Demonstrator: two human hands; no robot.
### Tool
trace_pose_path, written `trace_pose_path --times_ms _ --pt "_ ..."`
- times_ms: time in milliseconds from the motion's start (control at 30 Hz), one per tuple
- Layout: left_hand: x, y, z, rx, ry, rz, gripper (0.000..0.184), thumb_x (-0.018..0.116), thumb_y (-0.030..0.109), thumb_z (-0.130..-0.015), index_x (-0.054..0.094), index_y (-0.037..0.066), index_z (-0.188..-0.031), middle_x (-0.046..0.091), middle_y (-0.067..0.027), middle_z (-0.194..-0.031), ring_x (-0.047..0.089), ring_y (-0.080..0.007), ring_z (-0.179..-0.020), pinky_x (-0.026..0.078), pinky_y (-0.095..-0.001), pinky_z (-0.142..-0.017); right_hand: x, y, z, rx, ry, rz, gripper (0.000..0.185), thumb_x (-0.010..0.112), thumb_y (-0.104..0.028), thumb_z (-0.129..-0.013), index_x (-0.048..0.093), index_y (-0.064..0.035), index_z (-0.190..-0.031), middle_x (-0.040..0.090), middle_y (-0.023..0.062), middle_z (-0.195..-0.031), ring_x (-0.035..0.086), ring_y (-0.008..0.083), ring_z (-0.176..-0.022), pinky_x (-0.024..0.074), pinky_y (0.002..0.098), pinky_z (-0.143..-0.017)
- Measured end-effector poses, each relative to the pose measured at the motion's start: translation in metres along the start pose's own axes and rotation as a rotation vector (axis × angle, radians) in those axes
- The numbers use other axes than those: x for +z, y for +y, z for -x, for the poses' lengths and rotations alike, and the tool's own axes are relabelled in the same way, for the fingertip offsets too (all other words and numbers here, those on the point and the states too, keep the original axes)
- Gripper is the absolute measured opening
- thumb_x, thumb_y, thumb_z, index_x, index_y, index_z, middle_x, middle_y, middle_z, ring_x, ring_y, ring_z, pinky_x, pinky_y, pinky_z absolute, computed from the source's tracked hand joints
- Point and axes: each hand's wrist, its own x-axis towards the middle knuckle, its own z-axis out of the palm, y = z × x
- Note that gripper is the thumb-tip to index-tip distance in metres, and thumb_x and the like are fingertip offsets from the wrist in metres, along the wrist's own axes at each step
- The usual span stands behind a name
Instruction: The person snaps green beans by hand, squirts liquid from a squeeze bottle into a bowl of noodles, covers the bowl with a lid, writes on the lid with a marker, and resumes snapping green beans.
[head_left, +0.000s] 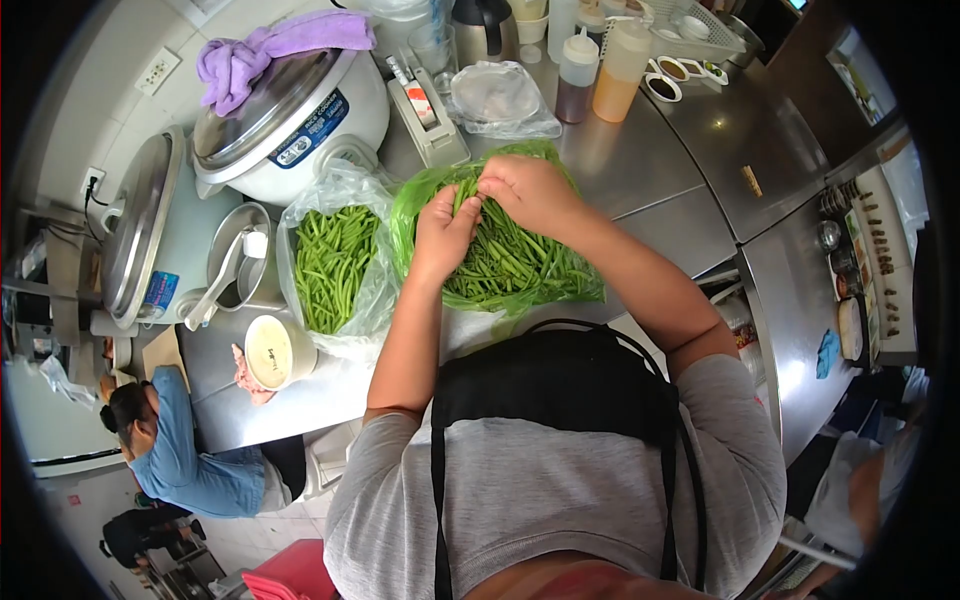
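Curled left hand (447, 232) and right hand (525, 188) together over green beans (510, 262)

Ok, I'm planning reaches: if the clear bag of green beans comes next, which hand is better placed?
Probably the left hand: it is nearer the clear bag. The right hand is farther away and would likely have to reach past the left.

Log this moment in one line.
left grip: pinching green beans | right grip: pinching green beans, beside left | under both: green bag with beans | further left: clear bag with beans
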Motion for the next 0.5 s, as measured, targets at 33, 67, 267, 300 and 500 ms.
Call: trace_pose_path --times_ms 33,67,267,300,500 --pt "0.001 0.001 0.000 -0.011 -0.011 0.061 0.007 0.049 0.011 -0.083 0.052 0.005 -0.084 0.047 0.0024 -0.060 0.040 -0.0040 -0.048 0.033 -0.0178 -0.043 0.001 0.000 0.000 0.057 -0.011 -0.135 0.015 0.052 -0.017 -0.078 0.052 -0.0027 -0.076 0.054 0.0076 -0.067 0.054 0.0225 -0.062 0.0417 0.0347 -0.057" --pt "0.003 0.002 -0.001 -0.024 -0.023 0.121 0.007 0.048 0.012 -0.083 0.051 0.005 -0.084 0.046 0.0029 -0.059 0.039 -0.0039 -0.047 0.032 -0.0176 -0.042 0.004 0.003 0.001 0.132 -0.007 -0.292 0.016 0.051 -0.018 -0.079 0.051 -0.0023 -0.076 0.053 0.0062 -0.065 0.052 0.0198 -0.060 0.0411 0.0324 -0.055" --pt "0.004 -0.001 -0.006 -0.094 -0.111 0.246 0.008 0.045 0.014 -0.085 0.049 0.007 -0.084 0.041 0.0037 -0.059 0.035 -0.0042 -0.045 0.028 -0.0176 -0.039 0.019 0.019 0.006 0.433 0.028 -1.071 0.026 0.044 -0.023 -0.085 0.049 -0.0021 -0.070 0.045 0.0008 -0.058 0.042 0.0082 -0.052 0.0368 0.0225 -0.048" --pt "0.004 -0.004 -0.007 -0.109 -0.128 0.250 0.009 0.045 0.015 -0.085 0.048 0.007 -0.083 0.041 0.0034 -0.060 0.034 -0.0044 -0.045 0.028 -0.0178 -0.040 0.016 0.018 0.006 0.436 0.059 -1.176 0.027 0.044 -0.024 -0.086 0.049 -0.0024 -0.070 0.044 0.0009 -0.057 0.040 0.0079 -0.051 0.0361 0.0220 -0.047" --pt "0.007 -0.017 -0.010 -0.170 0.085 0.234 0.005 0.050 0.013 -0.083 0.048 0.009 -0.081 0.040 0.0060 -0.055 0.031 -0.0022 -0.039 0.024 -0.0179 -0.035 -0.007 0.016 0.002 0.398 -0.225 -0.238 0.032 0.050 -0.034 -0.079 0.053 -0.0046 -0.066 0.052 0.0066 -0.058 0.048 0.0180 -0.050 0.0392 0.0312 -0.048"
